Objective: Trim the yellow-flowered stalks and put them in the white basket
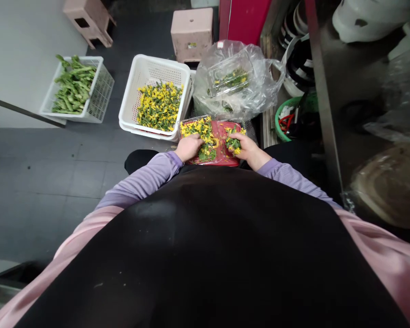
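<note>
My left hand (189, 147) is at the left side of a clear plastic box, its fingers curled into a heap of yellow-flowered greens (205, 130). The fingertips are partly hidden among the stems. A red tray (222, 158) lies under the clear box in front of my lap. At its right side my right hand (249, 149) is closed around a small bunch of yellow-flowered sprigs (233, 143), green stems and leaves showing beside the thumb. Small yellow petals are scattered on the red surface between my two hands.
A white basket (130, 105) of yellow-flowered greens stands beyond my left hand; farther left, another basket (100, 93) holds thick green stalks. Ahead lies a clear plastic bag (205, 98) with a box on it. A green basin (279, 124) and metal shelf edge (324, 91) flank my right. Pink stools (192, 33) stand behind.
</note>
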A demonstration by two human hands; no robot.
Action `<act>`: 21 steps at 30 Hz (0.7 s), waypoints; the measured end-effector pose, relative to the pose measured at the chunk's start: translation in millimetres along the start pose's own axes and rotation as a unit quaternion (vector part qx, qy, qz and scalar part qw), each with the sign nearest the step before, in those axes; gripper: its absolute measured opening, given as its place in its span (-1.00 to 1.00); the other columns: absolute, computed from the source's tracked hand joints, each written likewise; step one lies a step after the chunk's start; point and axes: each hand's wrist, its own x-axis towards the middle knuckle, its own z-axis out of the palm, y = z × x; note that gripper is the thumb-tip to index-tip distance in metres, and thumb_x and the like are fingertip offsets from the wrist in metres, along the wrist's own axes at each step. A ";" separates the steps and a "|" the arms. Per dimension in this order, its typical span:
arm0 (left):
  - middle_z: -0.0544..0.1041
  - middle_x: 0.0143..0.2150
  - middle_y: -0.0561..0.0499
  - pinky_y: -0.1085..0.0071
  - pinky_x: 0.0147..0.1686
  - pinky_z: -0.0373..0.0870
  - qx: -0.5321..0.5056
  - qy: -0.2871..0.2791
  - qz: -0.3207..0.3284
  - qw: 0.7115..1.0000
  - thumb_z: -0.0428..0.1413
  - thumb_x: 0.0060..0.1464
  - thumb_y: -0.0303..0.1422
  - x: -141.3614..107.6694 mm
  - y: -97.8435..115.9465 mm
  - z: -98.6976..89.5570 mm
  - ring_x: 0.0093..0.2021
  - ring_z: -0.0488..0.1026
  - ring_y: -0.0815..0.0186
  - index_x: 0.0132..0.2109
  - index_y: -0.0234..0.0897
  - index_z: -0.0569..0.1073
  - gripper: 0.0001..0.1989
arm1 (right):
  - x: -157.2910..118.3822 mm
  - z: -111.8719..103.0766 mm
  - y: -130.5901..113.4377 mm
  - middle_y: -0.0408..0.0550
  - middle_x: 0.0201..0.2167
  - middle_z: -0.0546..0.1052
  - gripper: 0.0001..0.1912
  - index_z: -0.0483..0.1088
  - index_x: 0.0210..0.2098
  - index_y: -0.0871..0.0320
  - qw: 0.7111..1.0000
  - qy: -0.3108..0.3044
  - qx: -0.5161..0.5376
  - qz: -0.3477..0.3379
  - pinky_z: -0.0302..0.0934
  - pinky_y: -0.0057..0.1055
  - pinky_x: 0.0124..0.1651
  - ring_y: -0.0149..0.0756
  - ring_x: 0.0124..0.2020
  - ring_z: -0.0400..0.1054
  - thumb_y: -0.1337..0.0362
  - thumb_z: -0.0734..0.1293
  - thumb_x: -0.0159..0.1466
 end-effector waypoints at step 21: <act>0.60 -0.05 -0.20 0.28 -0.05 0.37 -0.014 -0.055 0.141 0.988 0.14 0.17 -0.47 57.4 5.1 18.8 -0.04 0.56 0.12 -0.07 -0.34 0.67 -0.75 | -4.1 -9.2 24.7 -0.17 -0.57 0.55 -0.85 0.48 -0.40 0.20 0.999 0.007 -0.048 -0.018 0.18 -0.55 -0.62 -0.47 -0.61 0.35 0.49 0.39 0.28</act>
